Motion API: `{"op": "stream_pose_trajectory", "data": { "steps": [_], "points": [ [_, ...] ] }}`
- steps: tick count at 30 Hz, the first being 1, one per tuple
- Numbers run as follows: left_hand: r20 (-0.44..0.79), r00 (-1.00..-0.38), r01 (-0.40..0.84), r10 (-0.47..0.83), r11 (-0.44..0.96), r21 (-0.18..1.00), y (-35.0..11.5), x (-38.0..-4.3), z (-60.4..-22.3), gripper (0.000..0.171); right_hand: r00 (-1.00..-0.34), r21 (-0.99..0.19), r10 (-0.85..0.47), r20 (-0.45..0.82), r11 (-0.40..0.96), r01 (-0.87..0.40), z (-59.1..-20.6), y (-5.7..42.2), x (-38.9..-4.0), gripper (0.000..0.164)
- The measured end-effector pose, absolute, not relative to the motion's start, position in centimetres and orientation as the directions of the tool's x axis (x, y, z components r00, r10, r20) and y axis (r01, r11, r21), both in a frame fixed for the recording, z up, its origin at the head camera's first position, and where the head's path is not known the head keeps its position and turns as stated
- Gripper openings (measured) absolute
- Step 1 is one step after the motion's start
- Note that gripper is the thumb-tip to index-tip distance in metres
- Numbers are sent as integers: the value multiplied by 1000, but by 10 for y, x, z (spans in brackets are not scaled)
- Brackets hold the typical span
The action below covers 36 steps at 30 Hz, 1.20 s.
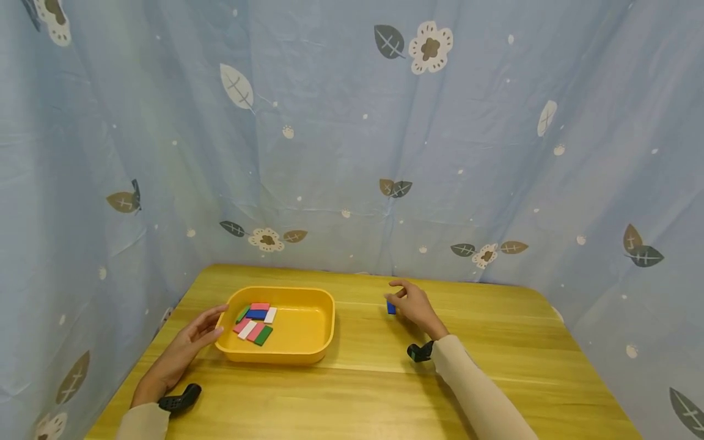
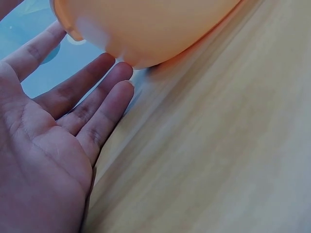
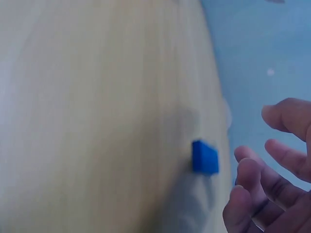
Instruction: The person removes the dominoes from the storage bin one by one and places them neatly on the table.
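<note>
A blue domino-like block (image 1: 391, 307) (image 3: 205, 158) stands on the table to the right of a yellow bin (image 1: 299, 329). Close beside that block is my right hand (image 1: 417, 307), its thumb and fingers parted and bent a little; the right wrist view shows a gap between block and fingertips. My left hand (image 1: 177, 354) is at the bin's left end, with fingertips right at the rim and outer wall, fingers extended in the left wrist view. Inside the bin, toward its left side, lie several flat blocks in pink, white, green and blue, such as a dark green block (image 1: 263, 335).
The wooden table (image 1: 352, 400) extends in front of and right of the bin. A blue curtain (image 1: 341, 140) with flowers and leaves hangs behind the table's far edge and along both sides. Black wrist devices, one on the left (image 1: 181, 398) and one on the right (image 1: 420, 352), sit at my sleeves.
</note>
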<state>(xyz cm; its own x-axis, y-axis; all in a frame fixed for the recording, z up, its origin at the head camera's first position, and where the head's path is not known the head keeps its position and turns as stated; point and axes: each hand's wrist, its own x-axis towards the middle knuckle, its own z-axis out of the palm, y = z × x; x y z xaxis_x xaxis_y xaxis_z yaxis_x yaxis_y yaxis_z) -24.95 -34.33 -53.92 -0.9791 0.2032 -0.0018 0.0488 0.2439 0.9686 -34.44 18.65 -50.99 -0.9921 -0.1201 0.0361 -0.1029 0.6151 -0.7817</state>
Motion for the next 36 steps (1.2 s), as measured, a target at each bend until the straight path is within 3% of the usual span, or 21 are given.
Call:
{"op": "stream_pose_trajectory", "data": {
  "steps": [7, 20, 36],
  "points": [
    [8, -978, 58, 208, 236, 970, -340, -253, -539, 61, -984, -778, -141, 106, 605, -170, -490, 167, -344, 40],
    [8, -979, 57, 206, 234, 971, -346, -252, -542, 61, -922, -810, -338, 190, 477, -342, -456, 97, -338, 32],
    [14, -976, 65, 217, 230, 971, -346, -251, -542, 63, -868, -796, -455, 200, 441, -415, -457, 42, -324, 26]
  ]
}}
